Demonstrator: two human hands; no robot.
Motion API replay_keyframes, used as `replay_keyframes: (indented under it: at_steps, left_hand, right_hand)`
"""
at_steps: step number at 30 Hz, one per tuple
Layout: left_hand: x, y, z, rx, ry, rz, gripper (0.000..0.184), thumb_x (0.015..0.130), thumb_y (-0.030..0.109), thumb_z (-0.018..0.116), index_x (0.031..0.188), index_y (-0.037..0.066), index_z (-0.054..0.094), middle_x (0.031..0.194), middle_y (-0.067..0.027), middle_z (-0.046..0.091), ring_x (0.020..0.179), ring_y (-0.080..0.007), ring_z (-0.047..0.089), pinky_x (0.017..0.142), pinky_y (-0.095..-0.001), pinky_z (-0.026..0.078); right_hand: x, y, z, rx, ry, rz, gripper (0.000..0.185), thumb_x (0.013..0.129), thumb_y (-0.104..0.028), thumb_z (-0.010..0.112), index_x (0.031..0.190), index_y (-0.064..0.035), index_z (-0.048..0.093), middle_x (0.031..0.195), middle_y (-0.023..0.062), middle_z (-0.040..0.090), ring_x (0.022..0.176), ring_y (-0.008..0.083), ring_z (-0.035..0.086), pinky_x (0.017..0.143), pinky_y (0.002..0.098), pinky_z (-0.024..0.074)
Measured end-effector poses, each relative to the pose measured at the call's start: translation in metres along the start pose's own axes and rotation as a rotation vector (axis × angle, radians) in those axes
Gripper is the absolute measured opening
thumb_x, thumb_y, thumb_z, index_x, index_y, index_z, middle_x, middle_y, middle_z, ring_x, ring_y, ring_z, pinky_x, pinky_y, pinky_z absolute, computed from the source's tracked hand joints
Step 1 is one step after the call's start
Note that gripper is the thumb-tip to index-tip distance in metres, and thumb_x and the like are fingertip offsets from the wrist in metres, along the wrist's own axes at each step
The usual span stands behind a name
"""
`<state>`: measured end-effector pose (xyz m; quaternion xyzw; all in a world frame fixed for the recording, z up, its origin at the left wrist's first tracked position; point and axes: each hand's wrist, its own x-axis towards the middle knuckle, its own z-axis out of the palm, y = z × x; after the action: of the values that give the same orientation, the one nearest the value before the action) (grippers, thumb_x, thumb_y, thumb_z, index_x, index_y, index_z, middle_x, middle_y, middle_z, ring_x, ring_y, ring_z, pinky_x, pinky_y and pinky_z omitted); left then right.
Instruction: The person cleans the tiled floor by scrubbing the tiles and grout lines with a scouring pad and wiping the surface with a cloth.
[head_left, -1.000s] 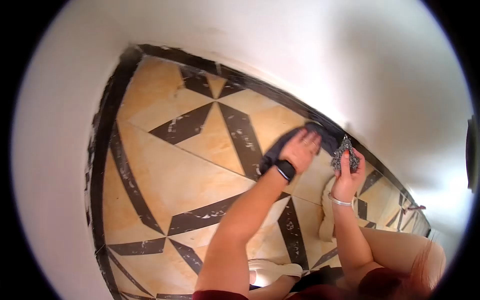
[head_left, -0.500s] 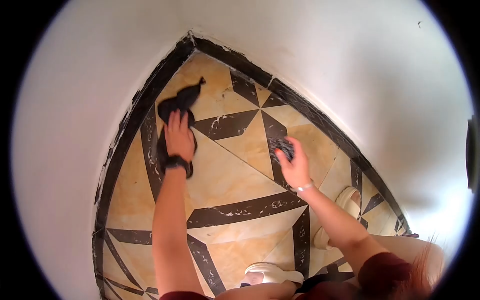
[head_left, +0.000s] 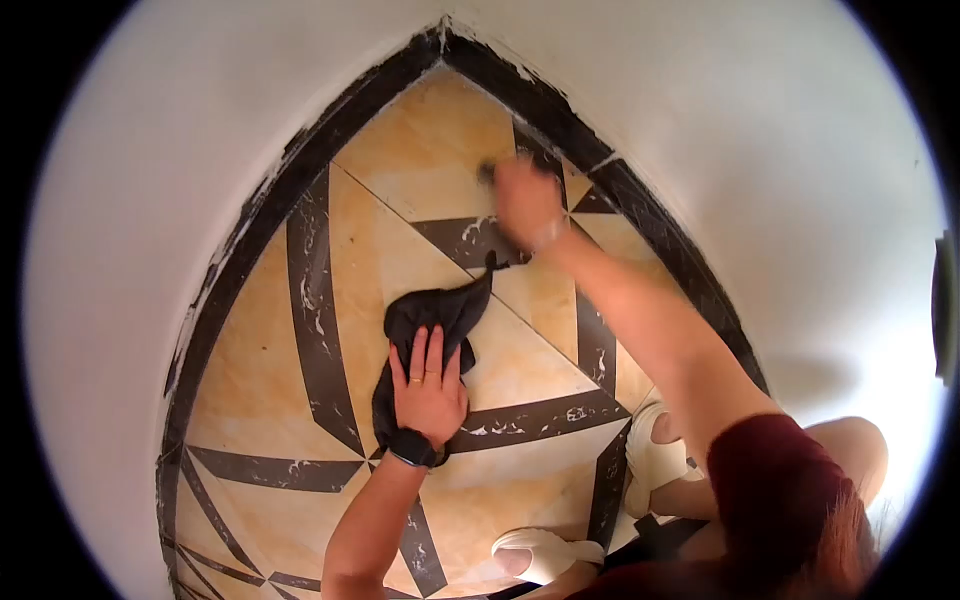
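My left hand [head_left: 430, 400] lies flat on a crumpled black cloth [head_left: 435, 312], fingers stretched out and slightly apart, pressing it to the tiled floor. A knotted or twisted tip of the cloth points away from me. Farther forward, my right hand [head_left: 528, 205] is closed and smeared by motion, low over the tiles near the corner. A dark grey steel wool scrubber [head_left: 487, 172] shows as a blur at its fingers; the hand hides most of it.
Cream tiles with dark marbled bands [head_left: 540, 415] cover the floor. A dark baseboard [head_left: 290, 165] runs along both white walls [head_left: 740, 140], which meet in a corner ahead. My feet in cream slippers [head_left: 550, 553] are at the lower right.
My left hand has drawn the black cloth back toward me. My right hand has swung forward and left with the scrubber, toward the corner. The view has shifted too.
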<state>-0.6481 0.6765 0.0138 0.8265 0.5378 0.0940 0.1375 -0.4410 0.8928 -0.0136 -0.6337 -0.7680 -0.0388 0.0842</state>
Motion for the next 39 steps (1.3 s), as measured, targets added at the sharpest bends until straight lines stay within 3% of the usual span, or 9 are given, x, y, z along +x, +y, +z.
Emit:
replay_keyframes:
  at_steps: [3, 5, 7, 10, 13, 18, 28, 31, 39]
  left_hand:
    - [0.0, 0.0, 0.001, -0.029, 0.053, 0.008, 0.044, 0.075, 0.018, 0.058, 0.116, 0.005, 0.059, 0.143, -0.0162, 0.036, 0.135, -0.0318, 0.028, 0.106, -0.063, 0.02]
    - [-0.002, 0.003, -0.001, -0.038, 0.029, 0.008, 0.043, 0.074, 0.018, 0.059, 0.115, 0.005, 0.061, 0.142, -0.0162, 0.037, 0.135, -0.0321, 0.03, 0.104, -0.0627, 0.022]
    - [0.0, 0.0, -0.003, -0.045, 0.007, -0.005, 0.043, 0.073, 0.018, 0.059, 0.114, 0.005, 0.061, 0.141, -0.0161, 0.039, 0.135, -0.0321, 0.03, 0.104, -0.0626, 0.023]
    - [0.005, -0.003, -0.001, -0.045, 0.053, -0.002, 0.044, 0.071, 0.017, 0.061, 0.113, 0.004, 0.06, 0.139, -0.0178, 0.04, 0.131, -0.034, 0.034, 0.102, -0.064, 0.024]
    - [-0.002, 0.002, 0.0, -0.073, 0.087, 0.003, 0.042, 0.069, 0.016, 0.061, 0.109, 0.004, 0.061, 0.138, -0.0175, 0.042, 0.129, -0.0351, 0.037, 0.1, -0.0641, 0.026]
    - [0.006, 0.002, 0.002, -0.073, 0.131, -0.01, 0.041, 0.068, 0.015, 0.061, 0.108, 0.006, 0.061, 0.135, -0.0158, 0.045, 0.127, -0.0341, 0.04, 0.101, -0.0635, 0.027]
    - [0.002, 0.001, 0.0, -0.07, 0.102, -0.028, 0.04, 0.069, 0.016, 0.061, 0.108, 0.006, 0.063, 0.138, -0.0138, 0.043, 0.13, -0.0308, 0.037, 0.097, -0.0631, 0.03]
    - [0.001, 0.0, 0.002, -0.054, 0.116, -0.032, 0.037, 0.073, 0.021, 0.06, 0.108, 0.009, 0.065, 0.139, -0.0111, 0.043, 0.133, -0.0273, 0.034, 0.103, -0.0595, 0.027]
    - [0.001, -0.003, -0.001, -0.028, 0.125, -0.012, 0.036, 0.071, 0.02, 0.062, 0.105, 0.009, 0.065, 0.14, -0.0108, 0.042, 0.134, -0.0268, 0.034, 0.095, -0.0676, 0.029]
  right_hand:
    - [-0.032, 0.004, -0.024, 0.276, -0.012, -0.405, 0.017, 0.077, -0.013, 0.057, 0.093, -0.0105, 0.056, 0.089, 0.0112, 0.06, 0.078, 0.0331, 0.063, 0.063, 0.0452, 0.0514]
    - [0.036, 0.012, -0.024, 0.136, -0.371, -0.087, 0.019, 0.075, -0.012, 0.057, 0.094, -0.0114, 0.055, 0.103, 0.0116, 0.061, 0.083, 0.0326, 0.064, 0.064, 0.0468, 0.0517]
    - [0.034, -0.004, -0.031, 0.142, -0.163, 0.066, 0.02, 0.074, -0.01, 0.057, 0.094, -0.0107, 0.056, 0.104, 0.0135, 0.062, 0.081, 0.0337, 0.065, 0.063, 0.0477, 0.0516]
    - [-0.016, 0.008, -0.027, 0.18, 0.05, -0.5, 0.025, 0.074, -0.011, 0.057, 0.099, -0.0092, 0.056, 0.101, 0.0166, 0.062, 0.078, 0.0376, 0.065, 0.063, 0.0462, 0.0529]
    - [0.069, 0.01, -0.087, 0.121, -0.518, 0.001, 0.037, 0.072, -0.008, 0.061, 0.109, -0.0108, 0.056, 0.113, 0.0228, 0.056, 0.105, 0.0378, 0.058, 0.082, 0.0436, 0.0505]
    - [0.009, 0.012, -0.038, -0.02, -0.37, -0.36, 0.032, 0.076, -0.016, 0.06, 0.107, -0.0092, 0.056, 0.107, 0.0173, 0.059, 0.09, 0.036, 0.064, 0.075, 0.0436, 0.0513]
    - [0.042, 0.004, -0.056, 0.03, -0.416, 0.083, 0.035, 0.075, -0.012, 0.06, 0.108, -0.0067, 0.051, 0.108, 0.0173, 0.061, 0.094, 0.0342, 0.064, 0.079, 0.0471, 0.0512]
    - [-0.015, -0.037, -0.034, 0.08, -0.41, -0.508, 0.033, 0.076, -0.012, 0.06, 0.107, -0.0054, 0.05, 0.103, 0.0135, 0.062, 0.09, 0.0338, 0.064, 0.077, 0.046, 0.0517]
    - [0.002, -0.04, -0.019, 0.322, -0.214, -0.835, 0.031, 0.077, -0.012, 0.056, 0.108, -0.011, 0.056, 0.107, 0.0119, 0.055, 0.084, 0.0279, 0.065, 0.064, 0.0385, 0.0531]
